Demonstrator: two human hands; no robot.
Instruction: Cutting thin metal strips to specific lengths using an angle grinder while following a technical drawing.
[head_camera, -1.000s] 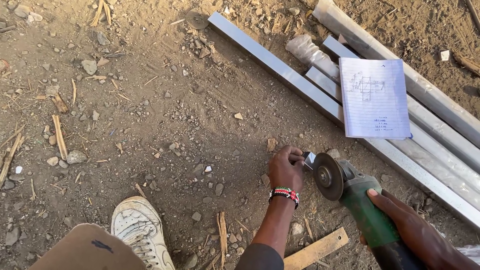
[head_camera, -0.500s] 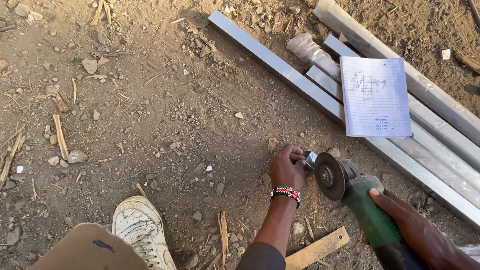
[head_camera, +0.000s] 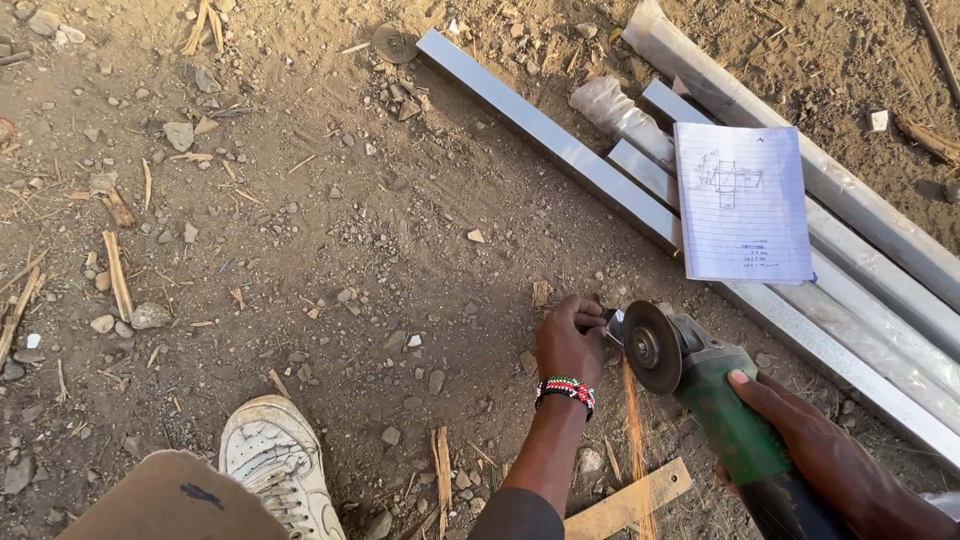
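Note:
My left hand (head_camera: 570, 342), with a beaded bracelet at the wrist, pinches a small metal piece (head_camera: 612, 322) just above the dirt ground. My right hand (head_camera: 830, 455) grips the green body of an angle grinder (head_camera: 720, 400). The grinder's dark disc (head_camera: 652, 346) touches the metal piece, and orange sparks (head_camera: 636, 420) stream down toward me.
Several long metal bars (head_camera: 560, 145) lie diagonally on the right, with a lined notepad (head_camera: 742, 202) bearing a sketch on top. A wooden strip (head_camera: 625, 505) lies near my arm. My white shoe (head_camera: 275, 455) rests at bottom left. Stones and sticks litter the dirt.
Sparks now fly from the disc where it meets the metal piece. Both hands and the grinder have stayed almost in place.

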